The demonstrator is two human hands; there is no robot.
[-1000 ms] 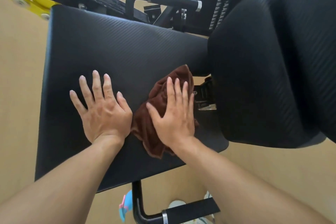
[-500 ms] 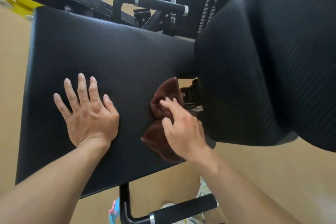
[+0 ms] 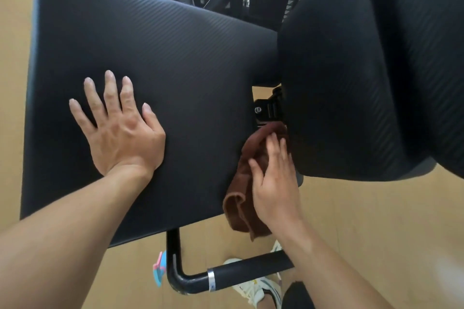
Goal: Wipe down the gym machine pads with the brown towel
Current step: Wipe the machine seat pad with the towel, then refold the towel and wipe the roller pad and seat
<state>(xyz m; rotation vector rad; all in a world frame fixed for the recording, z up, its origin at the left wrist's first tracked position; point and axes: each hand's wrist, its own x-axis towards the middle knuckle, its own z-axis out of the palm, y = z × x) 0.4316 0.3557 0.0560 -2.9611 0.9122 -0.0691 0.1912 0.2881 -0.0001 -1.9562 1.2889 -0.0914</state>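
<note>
— That flat pad [image 3: 155, 63] has a fine ribbed weave; the pad at three o'clock [image 3: 364, 70] bulges round.

— Left hand [image 3: 120, 130] lies splayed, empty. Right hand [image 3: 273, 178] presses the plush towel [image 3: 241, 203] against the flat pad's edge, at five o'clock; it's slid off the top since.

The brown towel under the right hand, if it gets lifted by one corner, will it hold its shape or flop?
Probably flop: the brown towel already bunches in soft folds and droops past the flat pad edge. It looks light and plush, so it would likely drag rather than slide under the right hand.
</note>
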